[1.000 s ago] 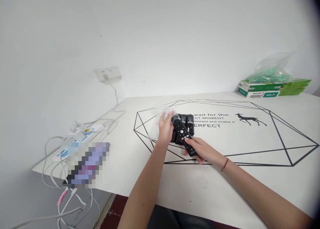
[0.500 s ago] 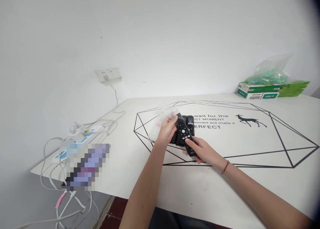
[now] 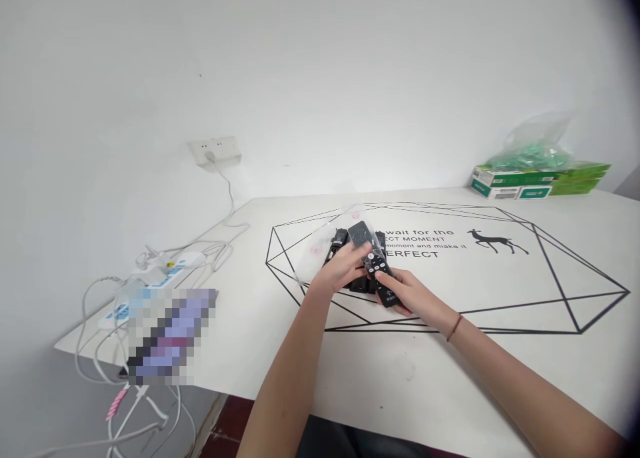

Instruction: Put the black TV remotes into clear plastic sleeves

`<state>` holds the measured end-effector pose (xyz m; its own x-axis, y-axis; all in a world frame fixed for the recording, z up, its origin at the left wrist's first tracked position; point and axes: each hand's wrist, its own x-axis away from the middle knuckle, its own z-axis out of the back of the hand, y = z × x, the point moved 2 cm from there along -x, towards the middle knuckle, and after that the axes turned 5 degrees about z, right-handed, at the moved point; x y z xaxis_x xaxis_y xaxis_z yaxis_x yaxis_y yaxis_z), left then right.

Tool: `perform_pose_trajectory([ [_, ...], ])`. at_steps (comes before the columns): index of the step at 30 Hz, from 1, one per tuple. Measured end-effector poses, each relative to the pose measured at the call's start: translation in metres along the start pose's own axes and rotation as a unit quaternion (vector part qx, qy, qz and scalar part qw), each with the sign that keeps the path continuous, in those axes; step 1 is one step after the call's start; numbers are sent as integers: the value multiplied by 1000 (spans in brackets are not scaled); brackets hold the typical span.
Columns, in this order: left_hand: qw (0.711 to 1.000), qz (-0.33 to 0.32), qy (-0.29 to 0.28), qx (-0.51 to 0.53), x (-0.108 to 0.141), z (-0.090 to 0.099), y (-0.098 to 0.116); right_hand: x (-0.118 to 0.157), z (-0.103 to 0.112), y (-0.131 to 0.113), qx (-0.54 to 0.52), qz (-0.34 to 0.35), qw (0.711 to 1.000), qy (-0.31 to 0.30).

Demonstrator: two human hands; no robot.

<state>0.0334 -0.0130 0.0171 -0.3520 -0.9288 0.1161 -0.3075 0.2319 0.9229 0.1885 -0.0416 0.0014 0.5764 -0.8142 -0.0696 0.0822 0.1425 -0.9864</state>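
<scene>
A black remote control [image 3: 371,256] with pale round buttons tilts up and to the left over the table. My right hand [image 3: 404,291] grips its lower end, thumb on the button face. Around its middle is my left hand [image 3: 343,268], closed on the remote from the left side, fingertips slightly blurred. Clear plastic bags [image 3: 313,250] with faint red marks lie left of and behind the remote; whether any plastic covers it I cannot tell. Beneath the hands, several more black remotes [image 3: 340,237] rest on the table, partly hidden.
Green and white boxes [image 3: 515,178] stand at the back right, topped by a clear bag with green contents [image 3: 533,155]. At left are a white power strip [image 3: 167,271], tangled cables [image 3: 100,341] and a blurred-out flat object [image 3: 175,338]. A wall socket [image 3: 215,150] is behind.
My left hand has slid from the remote's top end down to its middle, baring the top. More remotes and plastic show behind it. My right hand keeps its hold.
</scene>
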Motion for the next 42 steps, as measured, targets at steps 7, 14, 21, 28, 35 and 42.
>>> perform_pose_trajectory([
  [7, 942, -106, 204, 243, -13, 17, 5, 4, -5, -3, -118, 8, 980, -159],
  [14, 938, -136, 230, 222, -17, -6, -15, -5, 3, 8, 89, 139, 984, 71],
  [21, 976, -60, 148, 147, -14, -51, -47, -7, 19, 7, 319, 257, 892, 191],
  [28, 987, -47, 148, 45, -13, -48, -49, -7, 34, 5, 275, 246, 919, 139],
  [35, 991, -104, 74, -42, -15, -36, -36, -5, 47, -1, 103, 159, 980, 60],
  [42, 988, -85, -31, -121, -3, -41, -21, -1, 59, -7, 224, 191, 949, 116],
])
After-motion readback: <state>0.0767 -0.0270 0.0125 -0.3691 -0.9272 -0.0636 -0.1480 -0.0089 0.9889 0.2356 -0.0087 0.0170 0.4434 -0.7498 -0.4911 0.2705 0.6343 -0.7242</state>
